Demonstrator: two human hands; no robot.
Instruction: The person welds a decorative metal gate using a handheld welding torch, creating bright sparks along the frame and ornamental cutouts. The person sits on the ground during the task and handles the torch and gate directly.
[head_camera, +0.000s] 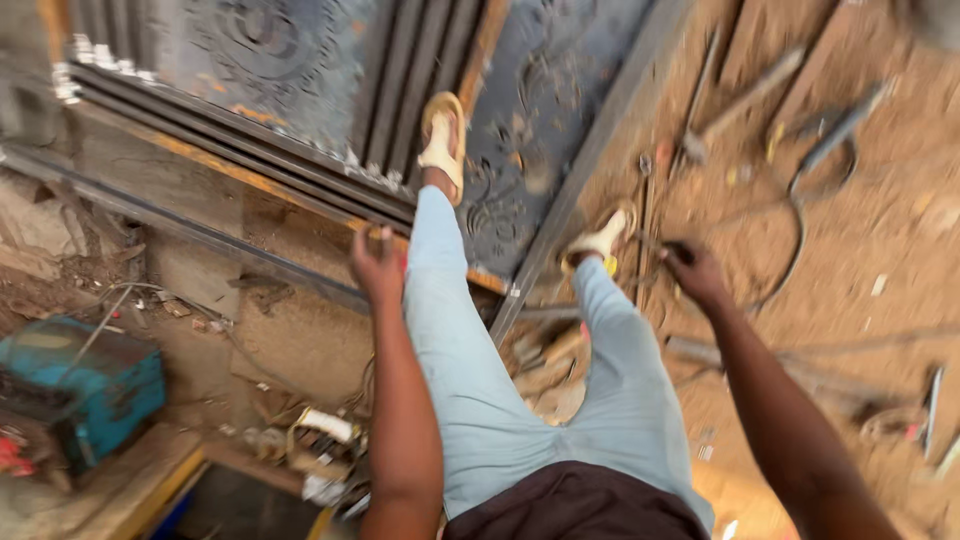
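My left hand (376, 262) is raised at mid-frame with its fingers curled around a small dark object I cannot make out. My right hand (692, 272) is closed around a dark handle, from which a thin metal rod (643, 228) seems to run up over the sandy ground. Between my arms are my legs in light blue trousers. My left foot in a tan sandal (443, 142) stands on an ornate grey metal gate panel (520, 130) lying flat. The right sandal (598, 240) rests at the panel's edge. The picture is blurred by motion.
A teal welding machine (82, 388) sits at the lower left on a board. Dark steel bars (230, 150) run along the panel's left side. Cables (800, 190), metal scraps and tools (740, 100) lie on the sandy ground (880, 280) to the right.
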